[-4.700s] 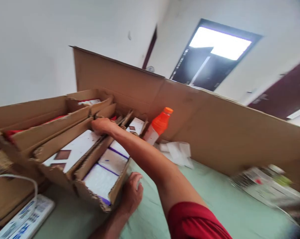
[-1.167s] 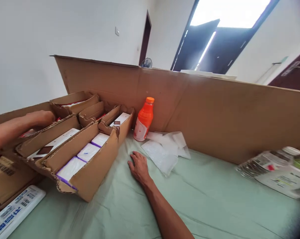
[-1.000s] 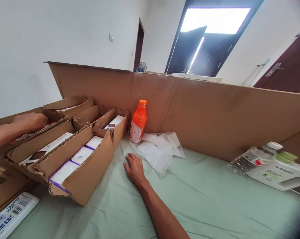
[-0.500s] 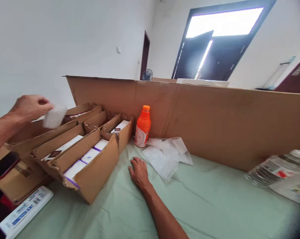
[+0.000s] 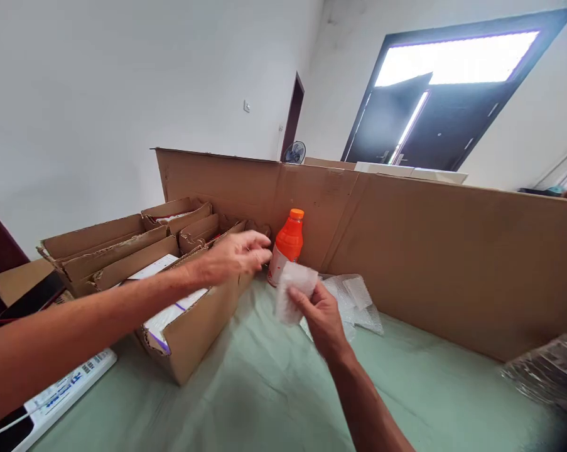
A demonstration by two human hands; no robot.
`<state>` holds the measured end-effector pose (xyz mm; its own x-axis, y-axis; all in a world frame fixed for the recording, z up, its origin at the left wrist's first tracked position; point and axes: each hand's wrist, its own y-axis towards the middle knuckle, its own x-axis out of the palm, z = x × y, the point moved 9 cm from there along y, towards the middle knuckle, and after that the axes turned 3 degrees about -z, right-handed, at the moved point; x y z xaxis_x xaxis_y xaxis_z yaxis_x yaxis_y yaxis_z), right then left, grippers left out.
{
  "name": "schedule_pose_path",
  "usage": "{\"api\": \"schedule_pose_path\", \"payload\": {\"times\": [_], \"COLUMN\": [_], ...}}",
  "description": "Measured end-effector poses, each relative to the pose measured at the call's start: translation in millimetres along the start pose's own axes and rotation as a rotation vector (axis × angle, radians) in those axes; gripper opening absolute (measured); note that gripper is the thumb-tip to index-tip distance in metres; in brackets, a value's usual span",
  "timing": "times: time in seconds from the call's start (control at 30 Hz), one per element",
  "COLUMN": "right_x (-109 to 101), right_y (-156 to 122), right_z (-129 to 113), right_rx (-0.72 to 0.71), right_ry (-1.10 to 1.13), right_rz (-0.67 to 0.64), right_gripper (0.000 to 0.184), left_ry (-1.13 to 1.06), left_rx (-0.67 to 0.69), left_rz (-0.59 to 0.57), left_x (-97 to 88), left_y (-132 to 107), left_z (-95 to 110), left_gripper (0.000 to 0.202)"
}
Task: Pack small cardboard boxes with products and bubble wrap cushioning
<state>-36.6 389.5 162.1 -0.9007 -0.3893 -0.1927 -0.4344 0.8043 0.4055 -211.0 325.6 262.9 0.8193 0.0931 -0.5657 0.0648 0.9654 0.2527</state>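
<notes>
My right hand [image 5: 323, 311] pinches a small white bubble-wrap pouch [image 5: 293, 295] between thumb and fingers, above the table in front of the orange bottle [image 5: 290, 242]. Nothing shows in my left hand [image 5: 240, 254], which is slightly blurred. Its fingers are apart and point right toward the bottle. The left forearm passes over the front cardboard box [image 5: 208, 336], which holds white packages with purple edges [image 5: 163, 323]. Behind the pouch, several clear bubble-wrap pieces [image 5: 358, 301] lie on the green cloth [image 5: 274, 389].
Several open cardboard boxes [image 5: 108, 245] stand at left. A tall cardboard panel [image 5: 429, 251] runs along the back. A white power bank-like item with printing [image 5: 90, 370] lies front left, partly under my arm. Blurred clear plastic [image 5: 547, 370] sits at right.
My left hand has swung right from above the boxes and let go of the pouch. My right hand has risen from the cloth and now holds it. The view has shifted left.
</notes>
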Motion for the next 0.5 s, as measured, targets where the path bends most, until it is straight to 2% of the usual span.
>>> {"api": "schedule_pose_path", "payload": {"times": [0.1, 0.13, 0.2, 0.27, 0.37, 0.5], "right_x": [-59, -72, -76, -58, -37, -32], "right_y": [8, 7, 6, 4, -1, -5], "right_z": [50, 63, 87, 114, 148, 161], "right_rx": [0.108, 0.123, 0.111, 0.104, 0.167, 0.167], "right_ry": [-0.488, -0.669, -0.946, -1.100, -1.198, -1.242], "right_rz": [0.225, 0.286, 0.282, 0.128, -0.022, -0.034], "right_gripper": [0.059, 0.060, 0.053, 0.046, 0.041, 0.040], "left_ry": [0.230, 0.286, 0.395, 0.481, 0.557, 0.600], "left_rx": [-0.110, -0.152, -0.248, -0.334, -0.440, -0.471], "left_rz": [0.269, 0.338, 0.428, 0.463, 0.449, 0.413], "left_x": [-78.5, -106.2, -155.3, -192.0, -222.0, -228.0], "left_y": [13, 14, 16, 17, 22, 34], "left_z": [-31, -42, -67, -90, -126, -167], "left_gripper": [0.037, 0.036, 0.038, 0.039, 0.034, 0.018]}}
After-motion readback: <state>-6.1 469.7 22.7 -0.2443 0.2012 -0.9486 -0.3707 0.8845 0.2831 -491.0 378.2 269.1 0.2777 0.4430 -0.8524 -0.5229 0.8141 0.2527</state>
